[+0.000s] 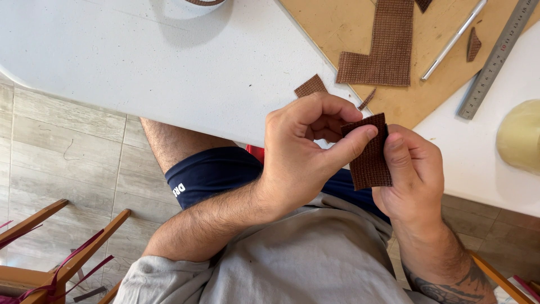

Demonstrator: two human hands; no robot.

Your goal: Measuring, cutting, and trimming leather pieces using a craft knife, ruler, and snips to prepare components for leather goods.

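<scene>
A small brown woven rectangle [371, 160] is held upright between both hands, just in front of the white table's edge. My left hand [306, 149] pinches its upper left corner with thumb and curled fingers. My right hand [410, 174] grips its right side, thumb laid along the edge. On the tan cutting board [337, 22] lies a larger L-shaped piece of the same brown woven material [382, 53].
Small brown offcuts [310, 86] lie on the white table [140, 62]. A metal rod [453, 40] and a steel ruler [495, 59] rest at the upper right. A pale yellow roll [520, 135] sits at the right edge. Wooden chair parts [62, 253] stand lower left on the tiled floor.
</scene>
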